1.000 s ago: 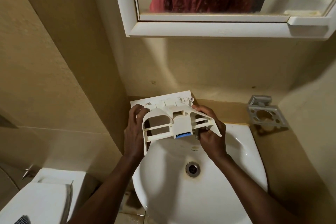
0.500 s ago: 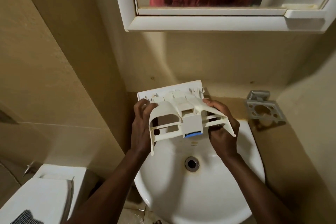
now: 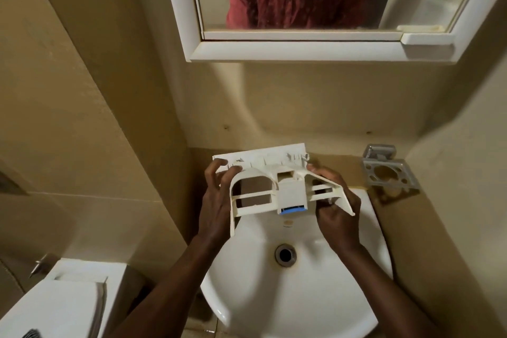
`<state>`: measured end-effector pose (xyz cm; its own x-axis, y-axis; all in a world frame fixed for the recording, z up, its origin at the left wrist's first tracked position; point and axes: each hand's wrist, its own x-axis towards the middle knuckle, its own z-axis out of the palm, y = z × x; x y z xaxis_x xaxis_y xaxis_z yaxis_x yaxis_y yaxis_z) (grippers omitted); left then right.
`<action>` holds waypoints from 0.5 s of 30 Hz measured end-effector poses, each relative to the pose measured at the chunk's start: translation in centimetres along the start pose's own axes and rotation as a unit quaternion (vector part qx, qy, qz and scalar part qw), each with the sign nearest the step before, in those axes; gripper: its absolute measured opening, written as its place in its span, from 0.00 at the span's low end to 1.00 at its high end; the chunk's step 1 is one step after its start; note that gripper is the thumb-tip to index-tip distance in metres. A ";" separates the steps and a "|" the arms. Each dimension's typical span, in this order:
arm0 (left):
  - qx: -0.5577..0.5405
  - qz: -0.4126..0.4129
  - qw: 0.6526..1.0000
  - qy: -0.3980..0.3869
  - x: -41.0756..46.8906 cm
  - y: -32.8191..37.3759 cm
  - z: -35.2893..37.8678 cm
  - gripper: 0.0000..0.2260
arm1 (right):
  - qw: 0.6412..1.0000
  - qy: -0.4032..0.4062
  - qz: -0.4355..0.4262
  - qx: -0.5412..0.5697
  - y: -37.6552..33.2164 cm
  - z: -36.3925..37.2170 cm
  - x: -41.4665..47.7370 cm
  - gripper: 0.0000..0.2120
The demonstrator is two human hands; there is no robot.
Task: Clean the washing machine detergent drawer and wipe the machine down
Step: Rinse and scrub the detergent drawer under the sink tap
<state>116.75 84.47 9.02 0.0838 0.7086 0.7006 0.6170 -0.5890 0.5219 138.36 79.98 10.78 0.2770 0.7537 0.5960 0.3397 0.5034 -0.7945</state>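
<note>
So here's the detergent drawer [image 3: 290, 192], pulled out and up in the air over the back part of the sink [image 3: 274, 310], not resting on it. I've got one on each side: my left hand [image 3: 216, 206] is wrapped round the left edge with the fingers curled onto the frame, and my right hand [image 3: 337, 217] is clamped on the right side rail, thumb up near the far corner. Firm hold from both.

Looks-wise it's off-white plastic gone a bit creamy. The flat front panel is at the far end, toward the wall. On the left there's an arched bay with a bar running across it. The middle has a boxy greyish block with a small rectangular hole above it, and the right has a couple of thin cross ribs. There's a blue piece [image 3: 293, 211] poking out at the near end of the middle block. I can't tell from here how grimy it is.

Headcount:
- one drawer
- one blue bit
- two hands on it
- one white sink with one drain [image 3: 285, 254] that has a brownish ring around it
- one white-framed mirror cabinet [image 3: 301, 49] above
- one metal holder [image 3: 389, 175] on the wall to the right
- one toilet [image 3: 55, 307] down at the lower left
</note>
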 end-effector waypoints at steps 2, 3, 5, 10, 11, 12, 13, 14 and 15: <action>-0.029 0.022 0.999 0.003 0.6 0.4 -0.1 0.25 | 1.000 0.008 -0.028 -0.010 -0.2 -0.4 0.2 0.28; -0.036 0.020 0.999 0.002 1.0 1.0 -0.2 0.22 | 0.999 0.014 -0.046 -0.021 -0.6 -0.5 0.5 0.27; -0.032 -0.009 0.999 -0.015 1.1 1.3 -0.2 0.21 | 0.998 0.012 -0.046 -0.040 -1.1 -0.8 0.9 0.24; -0.018 -0.074 0.996 -0.051 -0.5 1.8 0.2 0.14 | 0.986 -0.013 0.033 -0.164 -0.9 -1.5 1.4 0.12; -0.007 -0.109 0.992 -0.065 -0.5 1.5 0.4 0.14 | 0.983 -0.024 0.042 -0.176 -0.7 -1.6 1.9 0.12; -0.008 -0.145 0.986 -0.080 -0.4 1.3 0.5 0.17 | 0.981 -0.038 0.057 -0.182 -0.7 -1.7 2.4 0.12; -0.025 -0.179 0.980 -0.085 -0.2 1.4 0.5 0.18 | 0.978 -0.055 0.066 -0.189 -0.8 -1.7 3.0 0.13; -0.054 -0.206 0.974 -0.081 -0.1 1.4 0.3 0.17 | 0.975 -0.080 0.072 -0.194 -0.8 -1.7 3.4 0.14; -0.082 -0.222 0.969 -0.075 -0.1 1.7 -0.1 0.16 | 0.972 -0.113 0.077 -0.192 -1.0 -1.6 3.8 0.14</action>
<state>117.72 83.43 9.87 -0.0418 0.9473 0.3176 0.4869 -0.2583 0.8344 140.54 81.67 14.01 0.1610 0.9029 0.3987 0.6318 0.2160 -0.7444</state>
